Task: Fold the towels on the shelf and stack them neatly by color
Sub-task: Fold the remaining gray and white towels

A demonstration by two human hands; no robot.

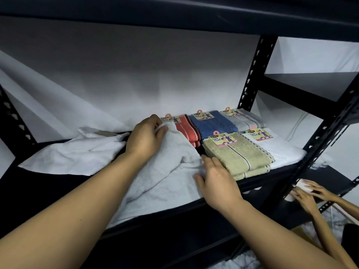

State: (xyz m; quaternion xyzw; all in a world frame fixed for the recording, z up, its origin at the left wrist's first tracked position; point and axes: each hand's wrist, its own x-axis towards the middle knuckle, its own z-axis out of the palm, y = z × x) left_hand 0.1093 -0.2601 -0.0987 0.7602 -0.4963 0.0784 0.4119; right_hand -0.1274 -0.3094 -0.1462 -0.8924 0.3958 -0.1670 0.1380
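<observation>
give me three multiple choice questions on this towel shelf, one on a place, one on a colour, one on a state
1. Where is the blue towel?
A. between the red and grey towels
B. on the white cloth at left
C. under the beige towel

2. What colour is the folded towel touching the right hand?
A. red
B. beige
C. blue

3. The white towel under both hands is:
A. neatly folded
B. rolled
C. rumpled

Key: 1 A, red towel and grey towel flank it; 2 B, beige towel; 3 C, left hand pinches its bunched corner.
</observation>
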